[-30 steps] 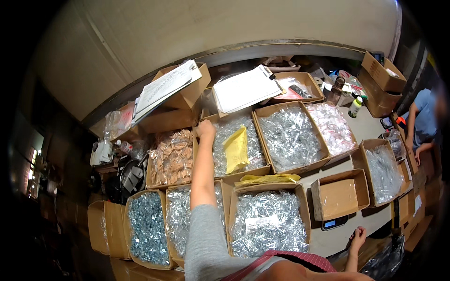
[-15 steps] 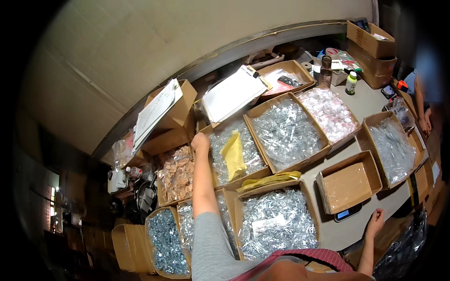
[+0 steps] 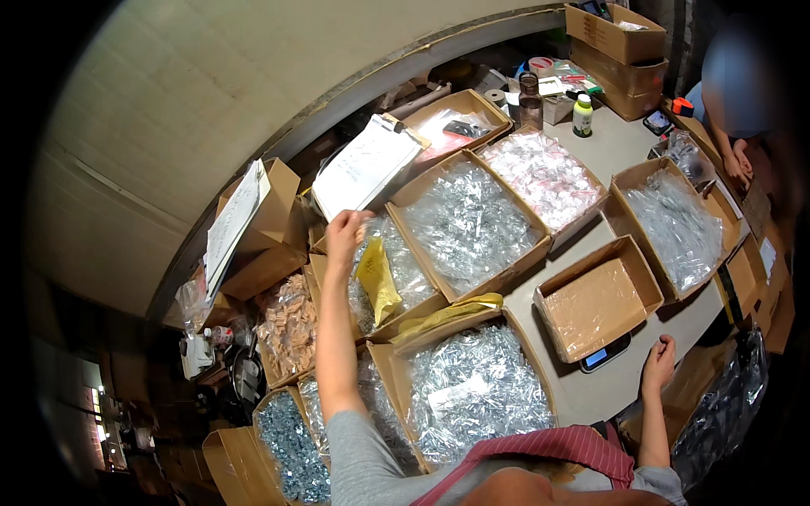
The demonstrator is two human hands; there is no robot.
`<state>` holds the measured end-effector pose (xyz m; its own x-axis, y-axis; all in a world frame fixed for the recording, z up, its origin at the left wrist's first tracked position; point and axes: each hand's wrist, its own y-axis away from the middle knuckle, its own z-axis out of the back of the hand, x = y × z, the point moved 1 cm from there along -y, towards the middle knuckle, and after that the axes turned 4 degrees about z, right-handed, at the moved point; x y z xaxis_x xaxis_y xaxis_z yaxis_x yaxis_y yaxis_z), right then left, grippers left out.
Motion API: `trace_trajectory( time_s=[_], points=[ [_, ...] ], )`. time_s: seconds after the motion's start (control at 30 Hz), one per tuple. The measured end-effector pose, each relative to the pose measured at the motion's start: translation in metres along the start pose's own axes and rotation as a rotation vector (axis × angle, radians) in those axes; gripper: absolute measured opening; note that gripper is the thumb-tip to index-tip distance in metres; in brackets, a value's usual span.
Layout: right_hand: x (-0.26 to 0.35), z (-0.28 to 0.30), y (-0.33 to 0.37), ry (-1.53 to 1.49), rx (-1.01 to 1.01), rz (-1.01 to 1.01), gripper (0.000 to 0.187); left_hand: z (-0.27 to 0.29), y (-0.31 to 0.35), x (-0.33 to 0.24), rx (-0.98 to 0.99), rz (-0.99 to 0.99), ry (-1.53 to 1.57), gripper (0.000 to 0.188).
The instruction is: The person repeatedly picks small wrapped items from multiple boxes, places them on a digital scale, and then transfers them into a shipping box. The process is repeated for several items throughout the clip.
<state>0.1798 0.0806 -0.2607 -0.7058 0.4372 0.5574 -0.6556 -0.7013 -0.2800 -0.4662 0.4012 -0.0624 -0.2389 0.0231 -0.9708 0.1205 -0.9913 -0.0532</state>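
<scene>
My left hand [image 3: 344,239] reaches far forward, fingers bent together in a pinch above the rear edge of a box of clear bags [image 3: 407,263]. Whatever it pinches is too small to make out. Just right of the wrist, a yellow paper packet [image 3: 377,278] lies on those bags, and a clipboard with white sheets [image 3: 361,165] leans behind the hand. My right hand [image 3: 659,364] is curled closed at the table's right side; its inside is hidden. Nearest to it are a shallow cardboard box [image 3: 597,297] and the small scale [image 3: 605,354] under that box.
Open boxes hold bagged metal parts [image 3: 474,396], wood-coloured pieces [image 3: 288,325], bluish metal pieces [image 3: 292,443] and pink-white packets [image 3: 540,179]. A green-white bottle [image 3: 582,115] stands at the back. Another person's hand [image 3: 739,164] is at the far right.
My left hand has lifted and shifted right, from the box's left edge toward the clipboard and yellow packet. My right hand stays closed near the scale. The whole view has shifted.
</scene>
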Motion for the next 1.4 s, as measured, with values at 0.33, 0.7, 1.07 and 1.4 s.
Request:
trace_trajectory(
  time_s=[0.33, 0.7, 1.07, 1.4],
  points=[
    [-0.002, 0.005, -0.011, -0.074, 0.029, -0.004, 0.021, -0.134, -0.027, 0.019, 0.148, -0.047, -1.178, 0.037],
    [-0.017, 0.020, -0.032, -0.222, 0.222, 0.011, 0.015, -0.265, 0.100, -0.109, 0.497, 0.323, -0.072, 0.023],
    [-0.067, 0.043, -0.111, -1.026, 0.758, -0.106, 0.011, -0.451, 0.052, -0.122, 0.314, -0.180, -0.973, 0.031],
    [-0.129, 0.041, -0.193, -1.088, 0.570, -0.294, 0.015, -0.463, -0.045, -0.057, 0.020, 0.148, 0.251, 0.009]
  ],
)
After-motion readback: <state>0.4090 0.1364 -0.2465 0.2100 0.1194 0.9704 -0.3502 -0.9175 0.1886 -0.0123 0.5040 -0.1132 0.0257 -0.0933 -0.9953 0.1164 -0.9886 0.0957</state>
